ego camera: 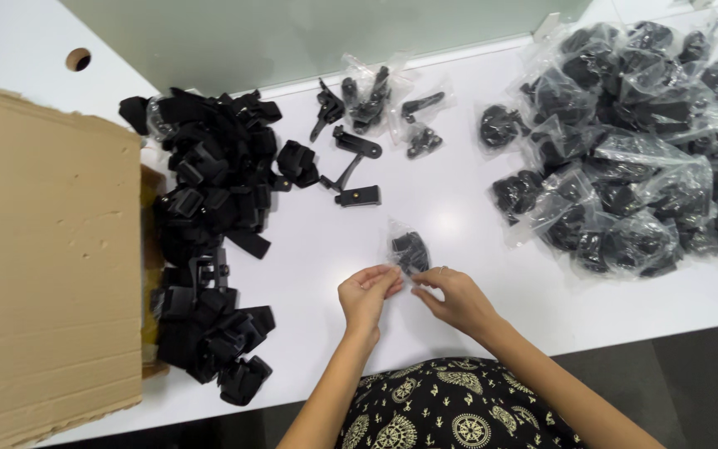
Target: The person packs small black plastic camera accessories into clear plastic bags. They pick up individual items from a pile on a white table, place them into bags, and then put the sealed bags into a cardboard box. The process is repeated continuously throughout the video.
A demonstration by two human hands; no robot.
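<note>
A small clear plastic bag point(409, 249) with a black part inside lies on the white table point(459, 208) right in front of me. My left hand point(367, 295) pinches the bag's near edge from the left. My right hand point(454, 295) pinches the same edge from the right, with a ring on one finger. Both hands meet just below the bag, fingertips almost touching.
A heap of loose black strap mounts point(209, 233) lies to the left, beside an open cardboard box point(43, 266). Several loose black brackets and small bagged parts point(367, 116) sit at the back middle. A big pile of filled clear bags point(633, 141) covers the right.
</note>
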